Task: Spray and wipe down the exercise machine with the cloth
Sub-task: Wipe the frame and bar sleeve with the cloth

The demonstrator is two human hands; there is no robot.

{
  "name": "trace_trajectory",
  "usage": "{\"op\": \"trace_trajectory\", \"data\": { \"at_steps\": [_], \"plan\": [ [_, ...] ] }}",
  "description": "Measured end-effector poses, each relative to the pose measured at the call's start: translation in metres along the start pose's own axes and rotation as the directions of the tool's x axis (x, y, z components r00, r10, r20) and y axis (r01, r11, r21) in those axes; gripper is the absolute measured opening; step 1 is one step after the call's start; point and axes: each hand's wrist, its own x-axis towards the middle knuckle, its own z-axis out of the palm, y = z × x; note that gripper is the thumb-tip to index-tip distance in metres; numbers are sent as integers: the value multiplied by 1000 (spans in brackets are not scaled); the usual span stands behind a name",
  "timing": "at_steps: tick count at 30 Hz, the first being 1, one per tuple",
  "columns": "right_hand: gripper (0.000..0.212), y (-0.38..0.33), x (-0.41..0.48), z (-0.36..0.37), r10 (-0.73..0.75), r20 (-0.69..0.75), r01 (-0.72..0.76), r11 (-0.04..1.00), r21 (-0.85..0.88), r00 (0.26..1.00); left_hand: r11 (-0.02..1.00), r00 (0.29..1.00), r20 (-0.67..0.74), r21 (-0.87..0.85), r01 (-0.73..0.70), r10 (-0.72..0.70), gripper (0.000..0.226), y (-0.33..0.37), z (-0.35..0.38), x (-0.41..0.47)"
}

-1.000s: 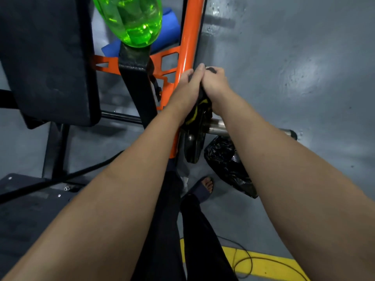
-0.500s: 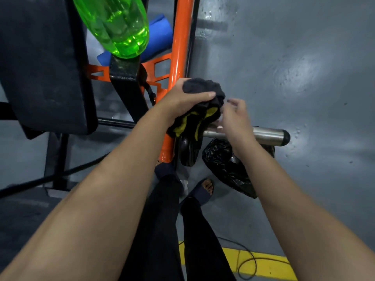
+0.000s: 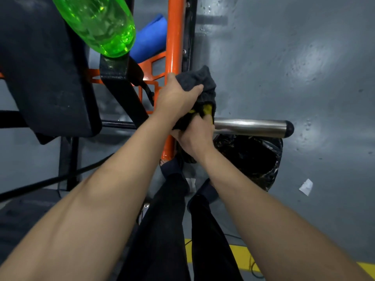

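A dark grey cloth [image 3: 197, 82] with yellow patches is bunched beside the machine's orange upright bar [image 3: 174, 37]. My left hand [image 3: 176, 98] grips the top of the cloth against that bar. My right hand [image 3: 194, 134] grips the cloth's lower end, where the steel weight peg [image 3: 251, 126] meets the frame. A green spray bottle [image 3: 97, 23] stands on a black bracket at the top left, next to the black pad [image 3: 40, 63].
A black bin bag [image 3: 253, 159] sits on the grey floor under the steel peg. A blue roll [image 3: 149, 41] lies behind the orange bar. My legs and feet [image 3: 182, 220] stand below. A scrap of white paper [image 3: 306, 186] and a yellow floor line [image 3: 239, 254] lie to the right.
My right hand had let go of the cloth half a second ago and has now taken hold of its lower end again. Both hands have drawn nearer to the camera, baring the steel peg.
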Motion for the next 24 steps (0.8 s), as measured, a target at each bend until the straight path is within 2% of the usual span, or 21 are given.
{"op": "trace_trajectory", "data": {
  "at_steps": [2, 6, 10, 12, 13, 15, 17, 18, 21, 24],
  "plan": [
    [56, 5, -11, 4, -15, -96, 20, 999, 50, 995, 999, 1000, -4, 35, -28, 28, 69, 10, 4, 4],
    [63, 11, -24, 7, 65, -93, -58, 995, 79, 994, 998, 998, 15, 6, 56, -56, 69, 34, 3, 24],
    [56, 31, -48, 7, -42, -33, 39, 997, -74, 999, 996, 991, 109, 54, 71, -76, 70, 46, 1, 29],
    [55, 35, -47, 7, -46, 22, 48, 990, -131, 999, 997, 987, 136, 16, 80, -82, 77, 38, 0, 27],
    [54, 32, -43, 8, -27, 32, 30, 994, -103, 999, 996, 987, 139, -20, 87, -83, 79, 30, -1, 28],
    [51, 15, -30, -1, 76, 64, -85, 985, 151, 995, 992, 989, 124, -95, 86, -74, 74, 16, -2, 27],
    [47, 1, -17, -8, 218, 173, -275, 844, 461, 960, 986, 991, 123, -149, 78, -60, 64, 10, -1, 28],
    [47, -2, -14, -8, 241, 222, -324, 788, 523, 945, 982, 990, 132, -173, 77, -54, 60, 10, 0, 27],
    [56, -9, -19, 0, 253, 220, -333, 785, 522, 942, 973, 990, 128, -218, 79, -52, 48, 8, 4, 27],
    [42, -10, -25, 7, 251, 119, -276, 820, 502, 961, 970, 991, 109, -224, 98, -75, 61, 10, 5, 31]
  ]
}}
